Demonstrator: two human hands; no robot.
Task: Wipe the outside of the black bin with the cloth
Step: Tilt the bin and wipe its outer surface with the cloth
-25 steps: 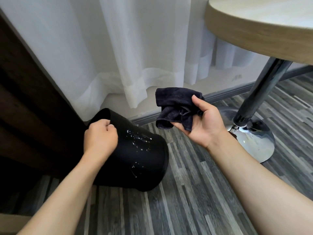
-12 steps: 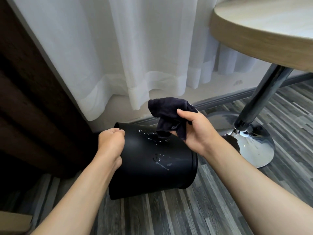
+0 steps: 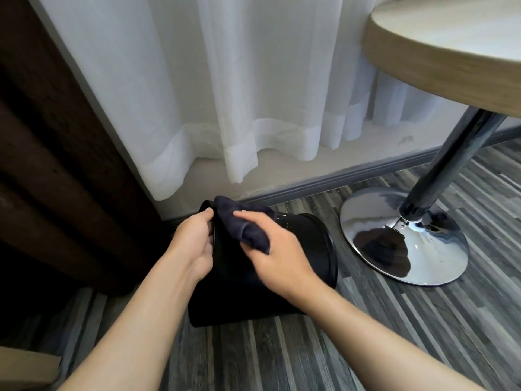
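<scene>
The black bin (image 3: 307, 249) lies tipped on its side on the striped grey floor, its base toward the right. My left hand (image 3: 194, 244) grips its rim at the left end and holds it steady. A dark navy cloth (image 3: 239, 221) is pressed against the bin's upper outer wall under my right hand (image 3: 276, 255), which holds it by the fingers. A few water droplets show on the wall just right of the cloth. My arms hide much of the bin's near side.
A chrome table base (image 3: 406, 238) and slanted pole (image 3: 451, 162) stand right of the bin, under a round wooden tabletop (image 3: 439, 49). White sheer curtains (image 3: 225, 94) hang behind, above a grey skirting board. A dark wooden panel (image 3: 56, 165) fills the left side.
The bin has turned and shifted right. My right hand came down from mid-air with the cloth and now presses it on the bin's wall near the rim. My left hand kept its hold.
</scene>
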